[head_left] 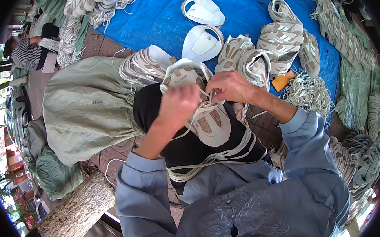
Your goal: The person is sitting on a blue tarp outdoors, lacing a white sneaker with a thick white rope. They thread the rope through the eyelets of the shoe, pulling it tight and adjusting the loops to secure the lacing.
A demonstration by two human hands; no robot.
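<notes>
A beige and white shoe upper point(209, 128) lies across my black-covered lap, toe toward me. Its tongue point(184, 78) points away. My left hand point(182, 105), slightly blurred, is closed over the upper's left side. A pale shoelace point(204, 93) strand runs between its fingertips and the other hand. With thumb and fingers pinched at the eyelets on the right side, my right hand point(232, 88) grips the lace; a small greyish piece shows at its fingertips, too small to name. Several loose laces point(210, 161) hang over my lap.
Beyond my lap, shoe uppers point(281, 37) and white curved pieces point(202, 42) lie on a blue tarp point(156, 15). A heap of laces point(307, 92) and an orange-yellow piece point(283, 81) sit right. A sack point(88, 108) and tree trunk point(80, 214) stand left. Another person point(29, 55) sits far left.
</notes>
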